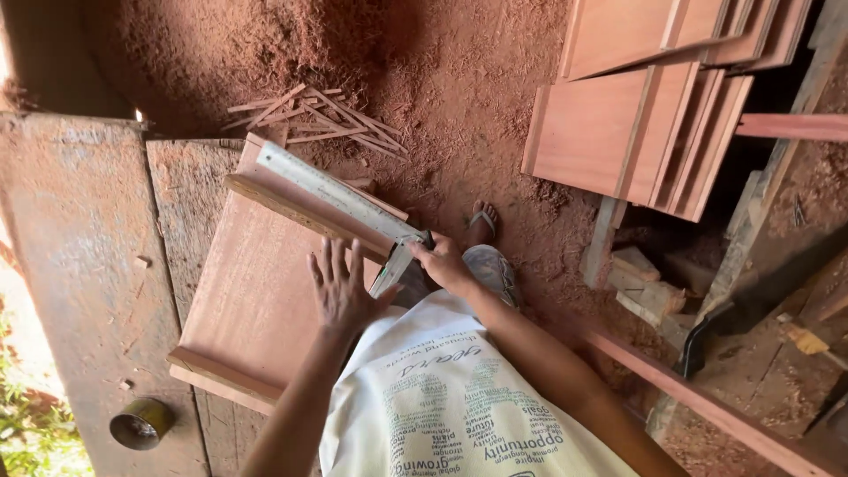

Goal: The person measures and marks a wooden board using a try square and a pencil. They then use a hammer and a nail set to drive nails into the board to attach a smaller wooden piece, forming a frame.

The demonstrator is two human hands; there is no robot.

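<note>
1. Nearest the camera, at the bottom centre of the frame, is a pale cloth (459,406) with printed lettering worn over the person's front; both forearms reach out from beside it.
2. Far left, a grey weathered worktop (79,265) carries a small round tin (141,422) near its lower edge.
3. On the worktop lies a reddish board (256,283) with a raised strip along its near end and another across its far end.
4. Left hand (340,287): fingers released and spread, palm pressed flat on the board, holding nothing.
5. A metal square (340,196) lies slanted across the board's far end, its long blade running toward the upper left and its short arm turning down between the two hands.
6. Right hand (446,263): fingers clenched about the corner of the square, at the board's right edge.
7. Progress, as I judge it: the square is set against the board and steadied, so placing appears done; no pencil and no drawn line show, so marking or checking seems left.
8. Upper right, a stack of planks (645,132) rests over sawdust-covered floor (459,79); thin offcuts (318,115) lie at upper centre.
9. Hard to tell: the right fingertips are hidden by the square, the board's near right corner is covered by the cloth, and a sandalled foot (483,221) shows only partly.
</note>
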